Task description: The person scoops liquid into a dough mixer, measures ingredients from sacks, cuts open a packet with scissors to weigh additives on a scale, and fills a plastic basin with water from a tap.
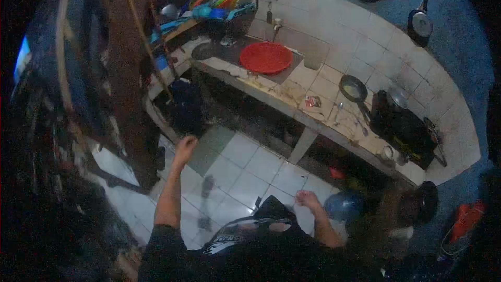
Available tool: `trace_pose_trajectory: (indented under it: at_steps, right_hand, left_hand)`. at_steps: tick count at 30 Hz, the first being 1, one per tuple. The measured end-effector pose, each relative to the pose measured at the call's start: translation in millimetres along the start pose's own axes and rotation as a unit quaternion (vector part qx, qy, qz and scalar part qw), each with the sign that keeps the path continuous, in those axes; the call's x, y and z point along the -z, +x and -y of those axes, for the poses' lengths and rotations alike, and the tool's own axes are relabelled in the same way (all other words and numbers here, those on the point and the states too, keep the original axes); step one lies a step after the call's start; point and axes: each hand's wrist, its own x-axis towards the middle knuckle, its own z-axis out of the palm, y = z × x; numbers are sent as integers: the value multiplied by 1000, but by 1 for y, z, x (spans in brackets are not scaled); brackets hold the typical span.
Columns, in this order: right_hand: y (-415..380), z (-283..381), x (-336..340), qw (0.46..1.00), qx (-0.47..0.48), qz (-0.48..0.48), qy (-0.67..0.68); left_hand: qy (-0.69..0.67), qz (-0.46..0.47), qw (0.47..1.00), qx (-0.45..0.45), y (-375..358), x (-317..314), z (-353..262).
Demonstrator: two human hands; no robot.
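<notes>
My left hand [186,149] hangs in the air over the tiled floor, beside the dark space under the counter. Its fingers look loosely curled, and nothing shows in them. Close to my body on the other side is my right hand [308,199], its fingers also bent inward with no object visible. It is nearest to a blue rounded container [344,205] on the floor. Neither hand touches the tiled counter [279,90]. A red basin [266,57] sits on that counter below a tap [277,23].
A frying pan [353,88], a small red packet [313,101] and a black stove [402,125] with a metal lid [397,97] stand along the counter. Colourful plates fill a dish rack [227,13] at the back left. A green mat [211,149] lies on the floor.
</notes>
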Motion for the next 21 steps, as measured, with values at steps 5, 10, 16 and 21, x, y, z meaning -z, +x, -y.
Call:
trace_pose_trajectory:
  at_steps: [5, 10, 16, 21]
  right_hand:
    - [101, 188, -39, 986, 127, -77, -81]
    - [261, 334, -37, 984, 164, -37, -65]
    - [401, 444, -36, 899, 328, -10, -288]
    - [453, 505, -34, 979, 177, -84, -45]
  left_hand:
    - [35, 18, 992, -116, 199, -36, -157]
    - [57, 3, 969, -241, 393, -92, -193]
    - [119, 33, 944, -305, 549, -133, -275]
    - [170, 58, 917, -356, 715, -196, -319]
